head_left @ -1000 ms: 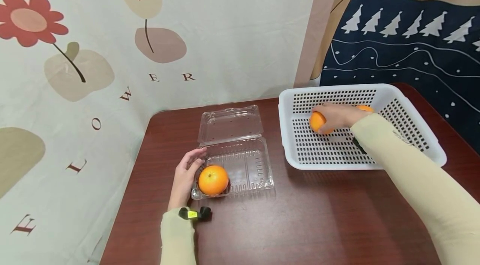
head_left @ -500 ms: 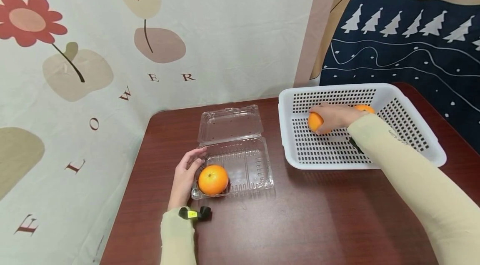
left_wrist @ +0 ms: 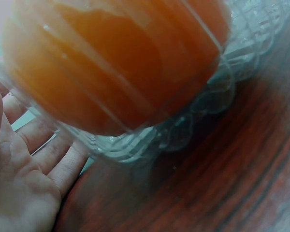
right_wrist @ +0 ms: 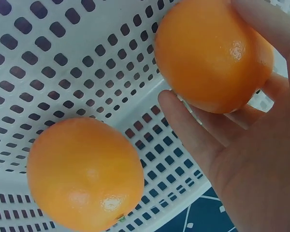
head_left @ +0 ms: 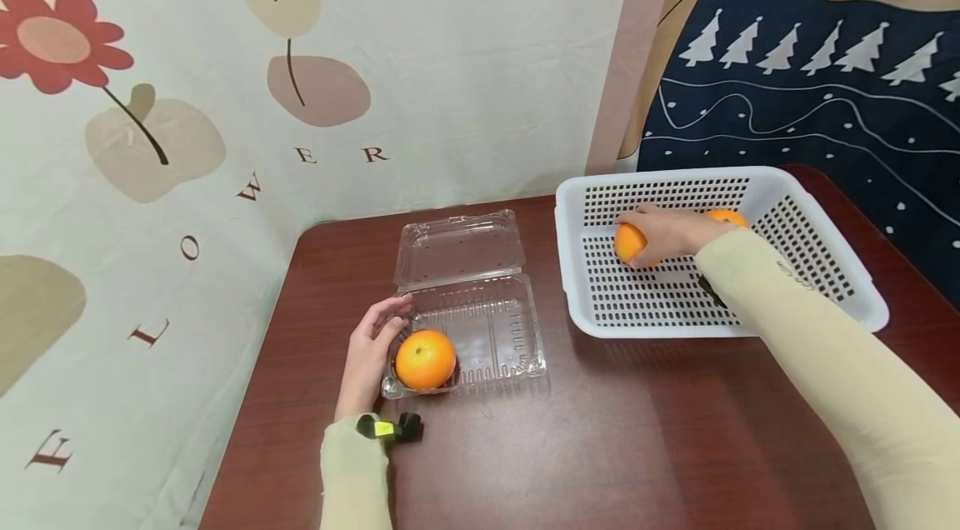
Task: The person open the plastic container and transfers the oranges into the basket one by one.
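Note:
Inside the white perforated basket (head_left: 567,263), my right hand (head_left: 671,232) grips an orange (head_left: 628,243), thumb and fingers curved round its sides. A second orange (right_wrist: 84,174) lies apart from that hand, at lower left in the right wrist view. My left hand (head_left: 369,355) rests along the left side of a clear plastic clamshell box (head_left: 510,338), its fingers loosely bent at the wall. One orange (head_left: 426,360) sits in the box's near left corner. Seen up close in the left wrist view, this orange (left_wrist: 116,63) shows through the transparent wall, with the fingers (left_wrist: 53,150) beside it.
The box's lid (head_left: 461,251) lies folded back behind it, toward the wall hanging (head_left: 465,80). Basket and box stand apart on a dark red-brown wooden table (head_left: 585,447). A dark blue cloth with white trees (head_left: 802,97) hangs behind the basket.
My right hand and the orange it grips have shifted very slightly left within the basket. My left hand, the box and its orange keep their places.

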Demonstrator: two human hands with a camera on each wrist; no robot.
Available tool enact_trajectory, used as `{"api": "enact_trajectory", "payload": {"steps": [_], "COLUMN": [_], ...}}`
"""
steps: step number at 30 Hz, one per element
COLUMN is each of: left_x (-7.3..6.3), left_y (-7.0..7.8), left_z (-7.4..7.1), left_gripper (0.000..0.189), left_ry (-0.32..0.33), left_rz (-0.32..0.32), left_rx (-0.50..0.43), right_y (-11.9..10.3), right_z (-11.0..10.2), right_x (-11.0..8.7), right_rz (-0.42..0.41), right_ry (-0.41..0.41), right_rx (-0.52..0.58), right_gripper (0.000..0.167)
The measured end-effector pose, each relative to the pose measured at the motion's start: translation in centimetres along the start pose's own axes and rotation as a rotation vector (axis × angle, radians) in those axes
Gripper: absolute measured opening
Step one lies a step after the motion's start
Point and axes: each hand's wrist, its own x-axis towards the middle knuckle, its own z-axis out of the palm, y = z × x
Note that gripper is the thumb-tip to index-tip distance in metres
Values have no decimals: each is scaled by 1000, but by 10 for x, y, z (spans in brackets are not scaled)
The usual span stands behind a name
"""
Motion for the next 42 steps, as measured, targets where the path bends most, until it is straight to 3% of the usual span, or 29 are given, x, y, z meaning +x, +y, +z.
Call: {"api": "enact_trajectory", "payload": {"steps": [20,29,42], "left_x": [1,1,2], "left_y": [-2,-3,-4], "left_z": [-1,-1,-1], "left_gripper": [30,30,31], "left_ry": [5,-1,-3], "left_rz": [12,17,13], "left_rx": [0,1,5], "right_y": [6,9,10], "right_z": [-12,-21,-33], "right_x": [-7,-14,-26], "right_rz": [-11,-58,-22], "right_ry": [24,71,77], "right_rx": [75,57,95], "right_gripper": [76,62,71]}}
